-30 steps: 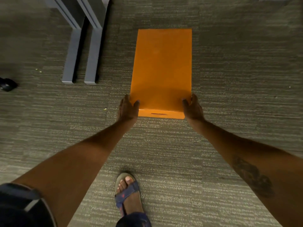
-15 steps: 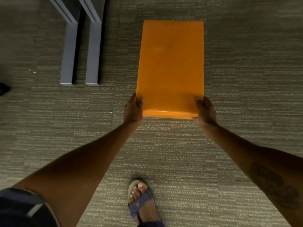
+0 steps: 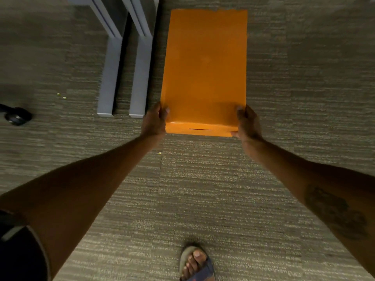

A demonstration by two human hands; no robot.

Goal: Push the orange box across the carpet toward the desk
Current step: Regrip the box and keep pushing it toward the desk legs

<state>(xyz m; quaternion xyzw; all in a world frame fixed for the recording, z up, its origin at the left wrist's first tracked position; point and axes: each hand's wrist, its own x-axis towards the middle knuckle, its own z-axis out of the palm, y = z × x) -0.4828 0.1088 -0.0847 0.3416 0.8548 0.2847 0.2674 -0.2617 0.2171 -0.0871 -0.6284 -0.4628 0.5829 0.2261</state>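
A smooth, rectangular orange box (image 3: 205, 65) is lying on ribbed grey carpet (image 3: 223, 199); the left hand (image 3: 154, 123) and right hand (image 3: 248, 124) are clamping its near corners, fingers curled.

Two grey desk feet (image 3: 125, 63) crowd the orange box (image 3: 205, 67) on its left; bare carpet (image 3: 304, 67) lies open on its right
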